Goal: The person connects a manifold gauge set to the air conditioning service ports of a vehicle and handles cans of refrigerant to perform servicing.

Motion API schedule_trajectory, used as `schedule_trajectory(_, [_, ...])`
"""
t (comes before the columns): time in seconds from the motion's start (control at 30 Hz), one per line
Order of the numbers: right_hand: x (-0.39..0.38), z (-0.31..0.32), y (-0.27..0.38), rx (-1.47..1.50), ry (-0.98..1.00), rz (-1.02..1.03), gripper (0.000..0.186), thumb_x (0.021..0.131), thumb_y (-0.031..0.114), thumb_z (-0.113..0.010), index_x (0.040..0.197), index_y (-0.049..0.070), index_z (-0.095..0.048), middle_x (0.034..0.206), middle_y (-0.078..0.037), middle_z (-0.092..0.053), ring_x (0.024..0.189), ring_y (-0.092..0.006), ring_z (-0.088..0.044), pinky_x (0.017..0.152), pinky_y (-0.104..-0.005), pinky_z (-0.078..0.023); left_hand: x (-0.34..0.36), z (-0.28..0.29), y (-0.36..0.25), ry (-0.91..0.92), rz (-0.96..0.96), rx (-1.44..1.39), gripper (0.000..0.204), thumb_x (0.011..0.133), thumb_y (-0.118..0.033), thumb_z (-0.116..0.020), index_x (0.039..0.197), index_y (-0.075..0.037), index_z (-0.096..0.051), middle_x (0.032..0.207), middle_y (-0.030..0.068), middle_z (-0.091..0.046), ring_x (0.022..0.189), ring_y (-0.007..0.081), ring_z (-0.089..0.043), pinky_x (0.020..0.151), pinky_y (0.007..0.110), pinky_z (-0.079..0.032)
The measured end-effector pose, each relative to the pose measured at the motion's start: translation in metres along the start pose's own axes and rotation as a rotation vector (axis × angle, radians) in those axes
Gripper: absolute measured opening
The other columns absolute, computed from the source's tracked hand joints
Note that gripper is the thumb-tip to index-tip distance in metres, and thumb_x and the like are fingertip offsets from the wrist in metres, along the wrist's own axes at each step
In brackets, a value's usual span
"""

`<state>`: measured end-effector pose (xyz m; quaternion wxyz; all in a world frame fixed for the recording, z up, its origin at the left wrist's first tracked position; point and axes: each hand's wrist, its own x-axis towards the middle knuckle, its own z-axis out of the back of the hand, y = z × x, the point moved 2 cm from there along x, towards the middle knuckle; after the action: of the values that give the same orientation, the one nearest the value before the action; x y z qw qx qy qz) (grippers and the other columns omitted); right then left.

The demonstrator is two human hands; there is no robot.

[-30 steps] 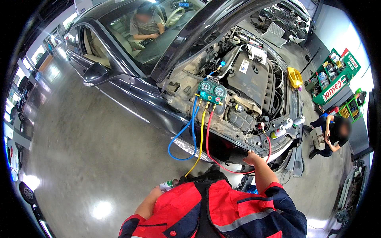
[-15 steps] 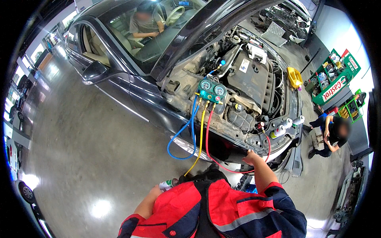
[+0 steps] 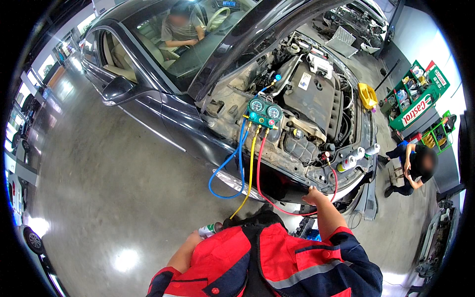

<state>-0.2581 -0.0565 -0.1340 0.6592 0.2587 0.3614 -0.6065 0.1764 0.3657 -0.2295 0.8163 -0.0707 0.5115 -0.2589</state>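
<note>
While the white-and-green can (image 3: 207, 230) juts from the left hand (image 3: 194, 238), fingers apparently gripping, whether the right hand (image 3: 311, 195) grips is unclear.

Wide fisheye view down onto a glossy black car (image 3: 183, 115) with its raised black hood (image 3: 237, 47). At seven o'clock, the wearer's left hand (image 3: 194, 238) grips a white-and-green cylindrical can (image 3: 206, 231), partly hidden by a red-and-navy jacket (image 3: 222, 250). At four o'clock, the right hand (image 3: 311, 197) rests on the car's front edge. Near centre, toward one o'clock, a teal two-dial gauge block (image 3: 264, 117) trails a blue hose (image 3: 241, 148), yellow hose (image 3: 252, 163) and red hose (image 3: 259, 171). A person in black (image 3: 419, 173) sits low at three o'clock.
</note>
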Motion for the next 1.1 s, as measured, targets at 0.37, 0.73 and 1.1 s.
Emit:
schedule_trajectory(0.37, [-0.005,0.003,0.003,-0.017,0.022,0.011,0.095,0.088,0.051,-0.057,0.152,0.001,-0.008,0.159,-0.02,-0.01,0.143,-0.0357,-0.025,0.114,-0.042,-0.028,-0.001,0.001,-0.002,0.013,0.006,0.006,0.087,0.064,-0.051,-0.078,0.125,0.006,-0.052,0.126,0.0292,-0.056,0.118,0.0394,-0.056,0.099,0.042,-0.046])
schedule_trajectory(0.73, [-0.008,0.004,0.002,0.019,0.037,-0.013,0.095,0.088,0.053,-0.056,0.152,0.0,-0.009,0.159,-0.021,-0.008,0.145,-0.0346,-0.019,0.115,-0.0408,-0.027,0.007,-0.002,0.004,0.028,-0.004,-0.014,0.084,0.064,-0.05,-0.078,0.124,0.004,-0.054,0.122,0.0271,-0.059,0.116,0.0374,-0.058,0.097,0.042,-0.048])
schedule_trajectory(1.1, [-0.001,0.002,0.002,0.01,0.049,-0.038,0.094,0.088,0.053,-0.054,0.153,0.004,-0.008,0.16,-0.018,-0.004,0.145,-0.0342,-0.02,0.115,-0.043,-0.026,-0.013,0.009,-0.014,0.0,-0.004,0.03,0.073,0.065,-0.052,-0.075,0.12,-0.005,-0.062,0.117,0.0234,-0.064,0.112,0.036,-0.061,0.093,0.042,-0.049])
